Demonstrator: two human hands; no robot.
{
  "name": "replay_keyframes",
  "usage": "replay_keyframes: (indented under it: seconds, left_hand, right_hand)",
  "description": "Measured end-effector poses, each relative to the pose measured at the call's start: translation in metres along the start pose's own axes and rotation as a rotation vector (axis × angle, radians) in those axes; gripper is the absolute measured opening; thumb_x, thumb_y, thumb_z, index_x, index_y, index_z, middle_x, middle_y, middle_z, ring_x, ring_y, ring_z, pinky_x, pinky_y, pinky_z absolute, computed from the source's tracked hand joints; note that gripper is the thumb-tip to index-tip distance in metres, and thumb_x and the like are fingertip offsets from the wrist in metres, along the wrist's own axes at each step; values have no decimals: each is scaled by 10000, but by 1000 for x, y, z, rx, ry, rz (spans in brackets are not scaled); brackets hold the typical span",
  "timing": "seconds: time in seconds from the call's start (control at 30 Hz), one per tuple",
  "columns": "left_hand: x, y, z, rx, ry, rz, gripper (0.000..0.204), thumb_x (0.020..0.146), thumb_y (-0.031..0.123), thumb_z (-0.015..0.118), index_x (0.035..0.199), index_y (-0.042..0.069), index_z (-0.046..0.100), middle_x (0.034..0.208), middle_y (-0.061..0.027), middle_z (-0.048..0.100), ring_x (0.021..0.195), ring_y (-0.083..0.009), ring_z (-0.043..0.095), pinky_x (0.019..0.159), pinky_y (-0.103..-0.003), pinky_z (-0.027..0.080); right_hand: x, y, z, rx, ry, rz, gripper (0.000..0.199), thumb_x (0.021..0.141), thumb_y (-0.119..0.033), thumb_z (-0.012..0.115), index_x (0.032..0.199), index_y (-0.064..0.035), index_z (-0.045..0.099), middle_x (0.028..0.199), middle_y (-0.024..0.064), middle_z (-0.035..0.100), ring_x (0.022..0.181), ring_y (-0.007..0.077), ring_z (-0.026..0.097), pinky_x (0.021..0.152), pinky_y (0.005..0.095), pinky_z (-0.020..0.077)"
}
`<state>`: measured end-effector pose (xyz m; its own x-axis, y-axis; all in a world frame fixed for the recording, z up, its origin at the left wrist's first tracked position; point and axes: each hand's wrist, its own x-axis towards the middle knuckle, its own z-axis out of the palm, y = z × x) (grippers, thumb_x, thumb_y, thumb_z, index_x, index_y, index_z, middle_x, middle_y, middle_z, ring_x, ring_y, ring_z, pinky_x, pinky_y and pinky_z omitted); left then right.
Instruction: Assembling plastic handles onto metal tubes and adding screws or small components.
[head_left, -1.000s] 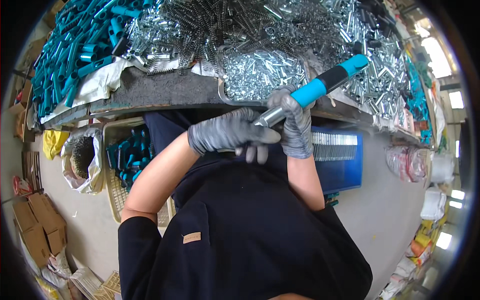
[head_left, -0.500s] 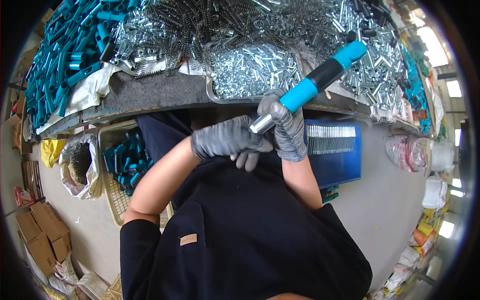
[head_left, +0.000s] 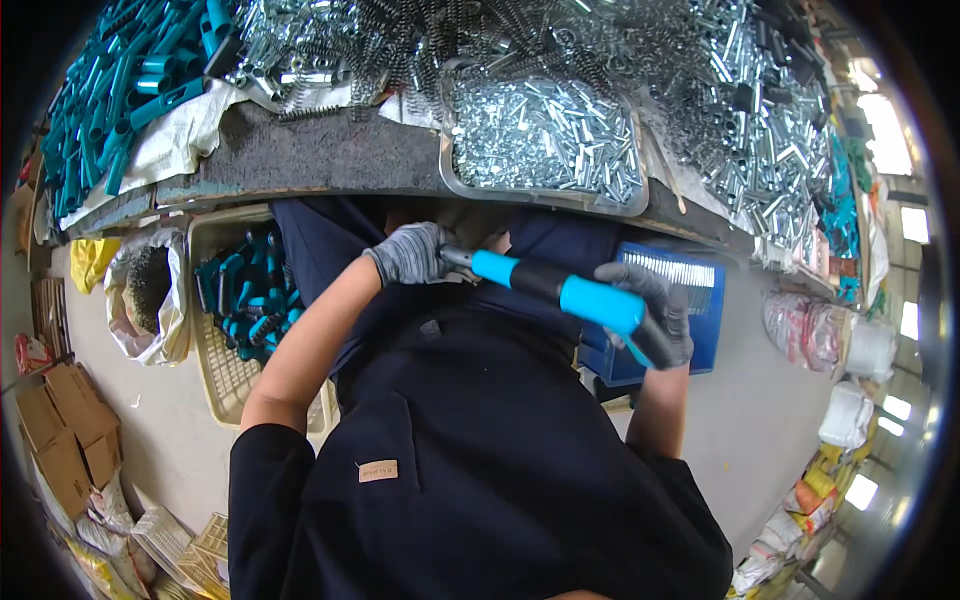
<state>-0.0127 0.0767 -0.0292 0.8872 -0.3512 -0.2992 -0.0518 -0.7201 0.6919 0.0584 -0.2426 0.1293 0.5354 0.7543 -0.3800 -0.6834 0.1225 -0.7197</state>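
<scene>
A turquoise-and-black tubular tool (head_left: 601,304) with a metal front end lies nearly level across my lap, sloping down to the right. My left hand (head_left: 412,253), in a grey striped knit glove, is closed around the metal end. At the opposite end my right hand (head_left: 660,312), gloved too, wraps the black angled handle part, its fingers slightly blurred. Just beyond the hands, at the bench edge, sits a clear tray (head_left: 640,207) full of small shiny metal pins.
Turquoise tubes (head_left: 110,110) pile up on the bench's left, dark springs (head_left: 420,40) and loose metal parts (head_left: 765,150) farther right. Below stand a cream basket (head_left: 212,375) of turquoise-and-black pieces and a blue crate (head_left: 705,335) holding rows of metal strips. Cardboard boxes (head_left: 65,430) stand on the left floor.
The tool has swung from pointing up and right over the bench to nearly level above my lap. My right hand has shifted from its metal end to the handle end; my left now grips the metal end.
</scene>
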Motion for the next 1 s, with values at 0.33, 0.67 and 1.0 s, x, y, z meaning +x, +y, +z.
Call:
replay_keyframes:
  seconds: [0.33,0.67,1.0]
  left_hand:
    - [61,-130,70,106,129,-396,476,778,473,679,1146,171,679,1155,-178,648,1071,-322,621,897,-423,499]
    - [52,-128,77,94,316,-419,494,834,457,605,1212,141,642,1253,-174,604,1154,-351,564,997,-437,431]
    - [57,-120,65,95,480,-299,473,820,386,619,1213,123,625,1284,-168,576,1216,-369,495,1060,-455,358]
  right_hand:
    - [119,110,-28,-1253,295,-20,385,803,-256,726,1123,-66,627,905,166,667,819,332,642,773,391,512]
    - [171,140,-15,-1546,253,271,407,822,-348,657,1120,-77,603,1012,221,659,950,397,629,847,478,506]
    - [206,155,17,-1851,40,133,420,834,-316,634,1154,-59,549,1018,233,655,962,390,640,874,498,483]
